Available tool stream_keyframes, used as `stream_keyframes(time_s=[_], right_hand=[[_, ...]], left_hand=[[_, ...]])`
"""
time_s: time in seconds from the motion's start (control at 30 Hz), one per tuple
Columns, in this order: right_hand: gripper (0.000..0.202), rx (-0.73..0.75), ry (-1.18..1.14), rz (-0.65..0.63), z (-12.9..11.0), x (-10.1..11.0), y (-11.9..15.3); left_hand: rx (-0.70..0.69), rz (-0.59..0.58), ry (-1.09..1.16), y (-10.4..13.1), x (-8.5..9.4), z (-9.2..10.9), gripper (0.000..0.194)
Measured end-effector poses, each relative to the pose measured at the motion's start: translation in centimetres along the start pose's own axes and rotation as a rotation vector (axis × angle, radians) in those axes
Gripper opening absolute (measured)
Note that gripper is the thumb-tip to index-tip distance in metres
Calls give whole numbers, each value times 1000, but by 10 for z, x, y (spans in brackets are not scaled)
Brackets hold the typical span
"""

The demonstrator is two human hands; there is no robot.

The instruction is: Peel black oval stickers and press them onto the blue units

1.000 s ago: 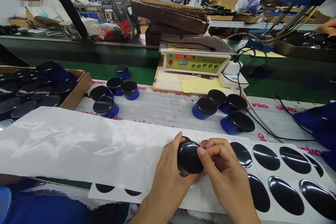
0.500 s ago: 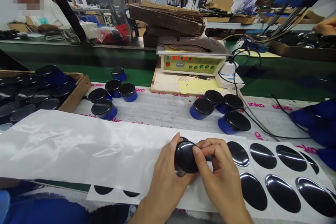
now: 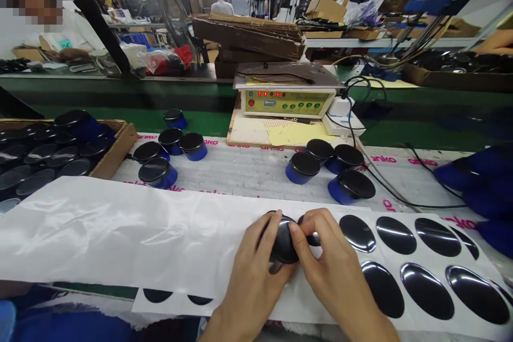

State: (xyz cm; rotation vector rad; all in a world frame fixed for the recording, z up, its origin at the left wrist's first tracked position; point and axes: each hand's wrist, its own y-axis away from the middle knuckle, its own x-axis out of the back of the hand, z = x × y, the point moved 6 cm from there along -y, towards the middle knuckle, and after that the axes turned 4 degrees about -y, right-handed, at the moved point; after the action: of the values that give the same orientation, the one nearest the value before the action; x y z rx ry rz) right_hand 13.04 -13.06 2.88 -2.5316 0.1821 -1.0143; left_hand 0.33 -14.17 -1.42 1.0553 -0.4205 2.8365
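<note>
My left hand [image 3: 252, 262] wraps its fingers round a round piece with a glossy black face [image 3: 284, 245], held tilted above the white sheet. The index finger of that hand now lies over its face. My right hand [image 3: 331, 259] is closed, thumb and fingertips pressed at the right edge of the same piece. The body of the piece is mostly hidden by my fingers. Beside my right hand, a white backing sheet carries several glossy black round stickers [image 3: 356, 233]. A blank glossy white sheet [image 3: 120, 230] stretches out to the left beneath my hands.
Blue round pieces with black tops stand in a left group [image 3: 158, 172] and a right group [image 3: 351, 187]. More fill a cardboard box [image 3: 114, 149] at left. A control box [image 3: 288, 104] with red lights stands behind, near black cables [image 3: 417, 206]. A person sits beyond the bench.
My left index finger has moved across the black face of the piece. My right hand stays at its right edge. The view has shifted slightly.
</note>
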Motion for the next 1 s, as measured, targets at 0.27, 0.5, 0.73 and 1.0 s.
stream_keyframes(time_s=[0.27,0.5,0.73,1.0], right_hand=[[42,171,663,-105,22,43,-85],[41,490,650,-398,28,-10,-112],[26,587,425,-526,16,-18,-94],[17,554,347,-538,2,-29,-101]], left_hand=[[-241,-79,-196,-6,11,14,55],[-86,102,-589,-90,102,-48,48],[-92,178,-817,-106,120,-83,42],[-97,125,-878,-100,123,-87,45]])
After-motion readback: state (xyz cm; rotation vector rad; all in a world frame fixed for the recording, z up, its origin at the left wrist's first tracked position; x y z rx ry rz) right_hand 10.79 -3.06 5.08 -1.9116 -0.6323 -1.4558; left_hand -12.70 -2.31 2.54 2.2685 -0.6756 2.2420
